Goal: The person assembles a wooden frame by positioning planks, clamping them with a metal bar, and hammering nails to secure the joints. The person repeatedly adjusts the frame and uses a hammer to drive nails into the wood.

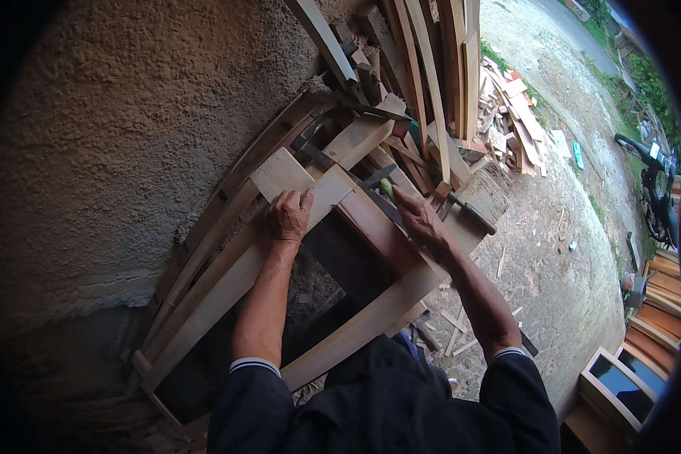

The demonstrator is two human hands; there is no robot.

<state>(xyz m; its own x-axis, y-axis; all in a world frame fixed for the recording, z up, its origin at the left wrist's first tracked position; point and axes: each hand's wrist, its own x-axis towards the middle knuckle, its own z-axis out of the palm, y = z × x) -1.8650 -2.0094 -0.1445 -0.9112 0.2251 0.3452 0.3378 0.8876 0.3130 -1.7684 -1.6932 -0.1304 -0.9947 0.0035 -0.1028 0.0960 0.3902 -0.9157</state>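
A pale wooden frame [384,306] with a reddish-brown inner panel stands tilted in front of me. My left hand [289,216] rests on its upper left corner, fingers bent over the edge of the wood beside a pale block [283,175]. Just past the frame's top corner, my right hand [421,219] is closed around a green-handled tool [387,186]. A short dark blade reaches from the handle toward the corner joint. My fingers cover part of the handle, so the tool's exact kind cannot be made out.
A rough wall [151,144] rises at the left. Long boards [450,68] lean beyond the frame, near a clamp-like metal bar [473,213]. Offcuts [516,113] are heaped farther right. A motorbike [656,185] and finished window frames [620,384] stand at the right edge.
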